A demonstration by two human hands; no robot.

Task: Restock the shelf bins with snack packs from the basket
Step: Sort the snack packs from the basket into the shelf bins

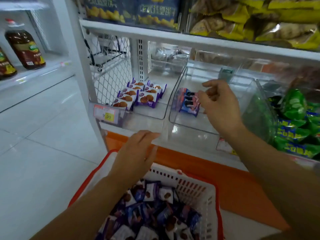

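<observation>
Placing step: my right hand (220, 103) pinches a snack pack (189, 103) at the front-left corner of the middle bin (190, 126). My left hand (138, 149) hovers wide over the basket (196, 185). Next, I'd release it.

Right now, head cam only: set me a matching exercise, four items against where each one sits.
Items
1. rows of purple-and-white biscuit packs
2. blue-and-pink sandwich-cookie pack
3. green crinkly snack bags
4. dark brown bottle with red cap

Places
A. white side shelf, far left
B. middle clear plastic bin, pinched by the right hand
C. rightmost clear bin
D. left clear plastic bin

Pairs: 1-D, 2-B, 3-C, 4-A
</observation>
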